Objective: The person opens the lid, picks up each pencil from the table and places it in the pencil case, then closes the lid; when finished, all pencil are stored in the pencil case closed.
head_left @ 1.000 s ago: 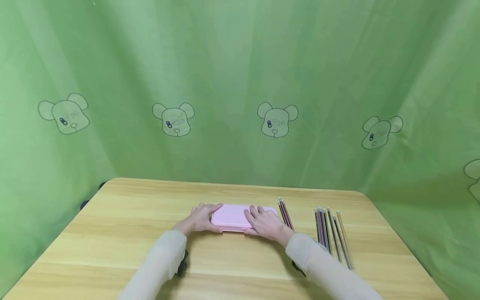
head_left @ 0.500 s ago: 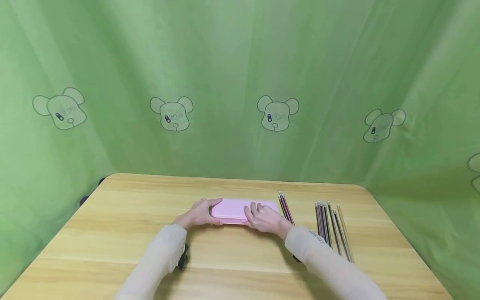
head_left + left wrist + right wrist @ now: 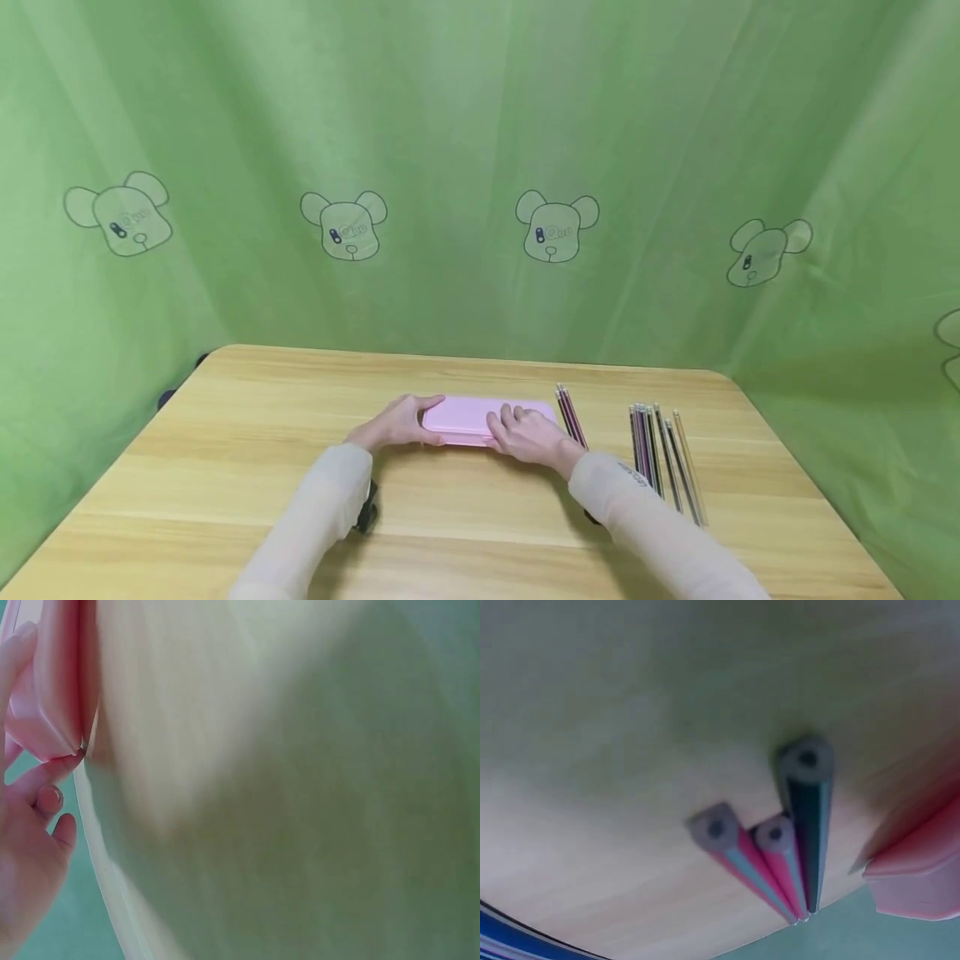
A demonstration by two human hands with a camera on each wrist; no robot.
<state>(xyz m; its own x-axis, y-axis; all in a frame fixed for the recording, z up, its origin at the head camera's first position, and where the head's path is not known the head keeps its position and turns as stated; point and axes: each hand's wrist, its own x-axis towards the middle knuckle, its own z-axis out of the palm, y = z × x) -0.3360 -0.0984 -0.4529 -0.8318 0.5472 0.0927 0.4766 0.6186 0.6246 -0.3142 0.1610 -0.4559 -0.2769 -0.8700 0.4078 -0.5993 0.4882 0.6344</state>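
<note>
A closed pink pencil case (image 3: 459, 412) lies crosswise on the wooden table, between the two hands. Its left end is gripped by my left hand (image 3: 393, 422), thumb at the front and fingers behind. In the left wrist view, a fingertip touches the lower corner of the case (image 3: 56, 690). My right hand (image 3: 534, 437) holds the case's right part, curled fingers on the lid and thumb at the front edge. Just right of the case lie 3 pencils (image 3: 572, 415). The right wrist view shows their unsharpened ends, but not the right hand itself.
Several more pencils (image 3: 647, 446) lie side by side farther right, partly behind the right sleeve (image 3: 660, 533). The wooden table (image 3: 465, 517) reaches back to a green curtain (image 3: 450, 300) printed with bear heads.
The head view has tilted down slightly, then settled. Both hands keep their hold on the pencil case; its lid and base look pressed closer together than a second ago. The pencils lie still.
</note>
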